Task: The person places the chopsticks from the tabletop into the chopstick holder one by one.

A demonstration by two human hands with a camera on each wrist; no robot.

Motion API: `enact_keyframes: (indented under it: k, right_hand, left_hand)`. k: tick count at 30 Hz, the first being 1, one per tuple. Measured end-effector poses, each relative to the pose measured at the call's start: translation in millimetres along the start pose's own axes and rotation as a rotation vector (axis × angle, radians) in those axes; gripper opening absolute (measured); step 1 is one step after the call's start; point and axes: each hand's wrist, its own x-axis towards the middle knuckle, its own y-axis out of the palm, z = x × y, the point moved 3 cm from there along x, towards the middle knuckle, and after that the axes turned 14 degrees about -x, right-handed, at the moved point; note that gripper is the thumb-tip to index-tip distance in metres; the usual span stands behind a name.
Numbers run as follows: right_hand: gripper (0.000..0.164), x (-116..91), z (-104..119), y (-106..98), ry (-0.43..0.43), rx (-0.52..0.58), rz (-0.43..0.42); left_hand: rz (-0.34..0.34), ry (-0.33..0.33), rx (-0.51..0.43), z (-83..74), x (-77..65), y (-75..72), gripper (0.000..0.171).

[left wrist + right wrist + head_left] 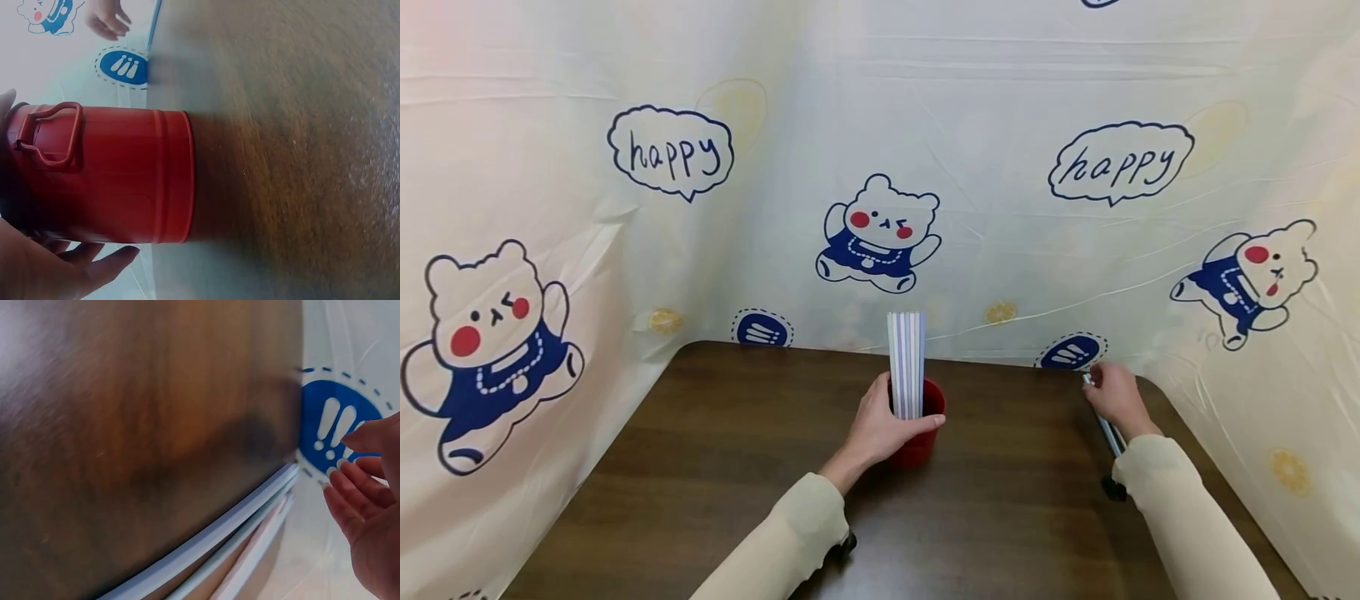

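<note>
A red metal bucket [125, 175] with a wire handle on its side stands on the table, and my left hand [880, 429] grips it around the upper part, thumb across the front. Upright in the bucket is a bundle of long, thin, straw-like pale sticks [907, 367], white and bluish, rising well above the rim. At the far right my right hand [1118, 398] is over the far ends of several loose sticks [206, 537], pale blue, greenish and pinkish. Its thumb and fingers [350, 494] are bent with a gap between them, and nothing shows in that gap.
The dark wooden table [700, 467] ends at a light curtain [985, 275] printed with bears, which hangs behind it and along both sides. The loose sticks lie close to the table's right edge, partly under my right sleeve [1180, 508].
</note>
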Motion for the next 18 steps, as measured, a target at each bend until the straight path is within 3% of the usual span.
enact_keyframes:
  k: [8, 11, 18]
  right_hand:
    - [0.024, -7.1, -13.9, 12.2, 0.029, -0.052, 0.109]
    - [0.014, -8.1, -15.4, 14.2, 0.024, -0.069, 0.134]
    - [0.01, -14.7, -21.9, 22.5, 0.05, -0.084, 0.181]
  left_hand:
    - [0.016, 0.009, 0.003, 0.5, 0.5, -0.2, 0.089]
    - [0.019, 0.012, 0.011, -0.5, 0.1, -0.9, 0.09]
    - [0.031, 0.008, 0.012, -0.7, -2.0, -2.0, 0.092]
